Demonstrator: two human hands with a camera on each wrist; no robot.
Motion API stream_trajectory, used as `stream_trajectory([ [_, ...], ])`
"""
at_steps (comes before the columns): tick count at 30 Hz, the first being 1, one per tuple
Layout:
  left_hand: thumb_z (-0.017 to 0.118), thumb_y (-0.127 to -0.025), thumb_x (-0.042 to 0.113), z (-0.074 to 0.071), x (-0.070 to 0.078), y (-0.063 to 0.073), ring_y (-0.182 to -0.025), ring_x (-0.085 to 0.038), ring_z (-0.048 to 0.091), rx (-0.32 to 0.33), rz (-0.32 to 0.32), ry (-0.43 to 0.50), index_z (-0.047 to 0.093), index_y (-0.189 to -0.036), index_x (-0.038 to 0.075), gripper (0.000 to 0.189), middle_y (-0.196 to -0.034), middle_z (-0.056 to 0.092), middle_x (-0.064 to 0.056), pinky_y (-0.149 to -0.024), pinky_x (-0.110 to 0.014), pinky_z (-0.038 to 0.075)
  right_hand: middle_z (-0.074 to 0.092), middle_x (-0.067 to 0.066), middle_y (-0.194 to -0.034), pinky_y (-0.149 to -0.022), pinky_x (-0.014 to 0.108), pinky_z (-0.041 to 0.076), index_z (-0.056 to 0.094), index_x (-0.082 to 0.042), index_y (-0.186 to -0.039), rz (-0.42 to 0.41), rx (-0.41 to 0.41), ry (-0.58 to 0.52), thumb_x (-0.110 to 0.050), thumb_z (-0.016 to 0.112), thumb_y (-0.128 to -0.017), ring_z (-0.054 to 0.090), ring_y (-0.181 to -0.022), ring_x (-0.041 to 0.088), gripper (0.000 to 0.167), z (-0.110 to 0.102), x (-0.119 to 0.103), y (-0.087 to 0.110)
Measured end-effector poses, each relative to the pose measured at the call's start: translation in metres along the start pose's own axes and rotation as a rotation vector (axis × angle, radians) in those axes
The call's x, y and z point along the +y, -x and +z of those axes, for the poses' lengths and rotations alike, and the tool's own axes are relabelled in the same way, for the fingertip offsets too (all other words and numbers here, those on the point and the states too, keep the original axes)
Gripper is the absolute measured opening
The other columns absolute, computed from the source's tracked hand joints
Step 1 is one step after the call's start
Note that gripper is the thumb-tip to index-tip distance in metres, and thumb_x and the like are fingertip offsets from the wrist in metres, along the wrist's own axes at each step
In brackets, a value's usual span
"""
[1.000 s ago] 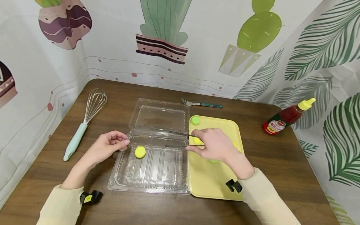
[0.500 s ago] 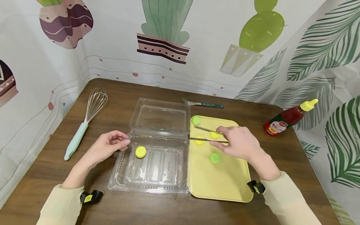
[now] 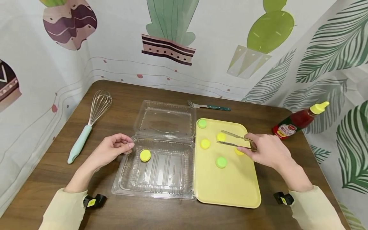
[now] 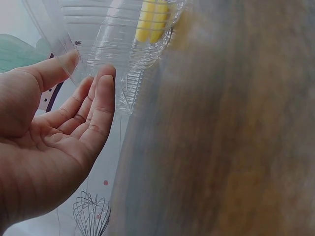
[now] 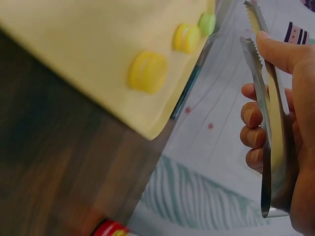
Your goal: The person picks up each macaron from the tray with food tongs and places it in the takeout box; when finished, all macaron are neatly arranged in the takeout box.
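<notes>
My left hand (image 3: pixel 113 149) pinches the left rim of the clear plastic container (image 3: pixel 178 191), whose lid lies folded back. Inside the container sits one yellow macaron (image 3: pixel 145 155). My right hand (image 3: pixel 271 150) holds metal tongs (image 5: pixel 270 113) with their arms spread and nothing between them. In the head view the tong tips overlap a yellow macaron (image 3: pixel 221 137) on the yellow tray (image 3: pixel 230 188); in the right wrist view they stand apart from the macarons. Another yellow macaron (image 3: pixel 205 143), two green macarons (image 3: pixel 221 162) and a yellow one (image 3: pixel 238 151) partly behind my fingers also lie there.
A whisk (image 3: pixel 86 134) with a pale green handle lies on the left. Behind the tray is a fork (image 3: pixel 214 107) with a teal handle. A red sauce bottle (image 3: pixel 296 123) with a yellow cap stands at the right. A patterned cloth wall (image 3: pixel 120 57) borders the table.
My right hand has moved right with the tongs, from over the container to over the tray, uncovering macarons. My left hand stays at the container's rim. The view has shifted slightly.
</notes>
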State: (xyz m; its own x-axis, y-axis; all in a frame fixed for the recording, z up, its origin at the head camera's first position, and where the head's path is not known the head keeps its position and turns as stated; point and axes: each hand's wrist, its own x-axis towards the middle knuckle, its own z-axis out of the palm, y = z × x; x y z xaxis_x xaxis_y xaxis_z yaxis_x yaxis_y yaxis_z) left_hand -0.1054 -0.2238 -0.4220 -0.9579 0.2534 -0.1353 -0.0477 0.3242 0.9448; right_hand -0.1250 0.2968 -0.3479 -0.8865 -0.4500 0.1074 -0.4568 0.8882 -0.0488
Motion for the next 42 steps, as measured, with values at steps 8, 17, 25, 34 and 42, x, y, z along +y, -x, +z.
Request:
stream_trajectory([
  [8, 0.067, -0.097, 0.017, 0.0, -0.002, -0.001, -0.081, -0.016, 0.067, 0.003, -0.003, -0.009, 0.059, -0.113, -0.008, 0.03, -0.093, 0.069, -0.015, -0.07, -0.028, 0.056, 0.037, -0.013, -0.056, -0.042, 0.027, 0.026, 0.07, -0.017, -0.099, 0.029, 0.013, 0.016, -0.049, 0.078, -0.082, 0.033, -0.046, 0.005, 0.037, 0.011, 0.021, 0.023],
  [17, 0.067, -0.097, 0.017, 0.0, -0.001, 0.0, -0.081, -0.015, 0.066, 0.006, -0.005, -0.015, 0.058, -0.113, -0.008, 0.03, -0.093, 0.069, -0.015, -0.07, -0.028, 0.056, 0.038, -0.013, -0.055, -0.042, 0.028, 0.027, 0.07, -0.016, -0.101, 0.093, -0.062, 0.002, -0.052, 0.074, -0.086, 0.035, -0.047, 0.006, 0.039, 0.018, 0.031, 0.041],
  [25, 0.067, -0.097, 0.016, 0.0, -0.001, 0.0, -0.08, -0.015, 0.066, 0.003, 0.002, -0.009, 0.058, -0.112, -0.008, 0.03, -0.093, 0.068, -0.015, -0.069, -0.028, 0.056, 0.043, -0.014, -0.056, -0.044, 0.03, 0.033, 0.071, -0.011, -0.108, 0.121, -0.083, 0.017, -0.054, 0.072, -0.087, 0.04, -0.05, 0.006, 0.047, 0.018, 0.04, 0.051],
  [34, 0.067, -0.098, 0.016, 0.0, -0.001, 0.0, -0.08, -0.015, 0.066, 0.002, 0.002, -0.008, 0.058, -0.112, -0.009, 0.03, -0.092, 0.069, -0.015, -0.068, -0.029, 0.056, 0.038, -0.012, -0.054, -0.043, 0.031, 0.03, 0.071, -0.013, -0.106, 0.14, -0.094, 0.016, -0.052, 0.072, -0.088, 0.036, -0.049, 0.009, 0.043, 0.02, 0.049, 0.06],
  [42, 0.067, -0.097, 0.016, 0.0, -0.001, 0.0, -0.081, -0.014, 0.067, 0.0, -0.006, -0.001, 0.058, -0.112, -0.009, 0.031, -0.093, 0.069, -0.015, -0.07, -0.029, 0.056, 0.038, -0.013, -0.055, -0.044, 0.031, 0.032, 0.072, -0.016, -0.101, 0.121, -0.077, 0.016, -0.049, 0.074, -0.088, 0.037, -0.051, 0.009, 0.036, 0.023, 0.052, 0.064],
])
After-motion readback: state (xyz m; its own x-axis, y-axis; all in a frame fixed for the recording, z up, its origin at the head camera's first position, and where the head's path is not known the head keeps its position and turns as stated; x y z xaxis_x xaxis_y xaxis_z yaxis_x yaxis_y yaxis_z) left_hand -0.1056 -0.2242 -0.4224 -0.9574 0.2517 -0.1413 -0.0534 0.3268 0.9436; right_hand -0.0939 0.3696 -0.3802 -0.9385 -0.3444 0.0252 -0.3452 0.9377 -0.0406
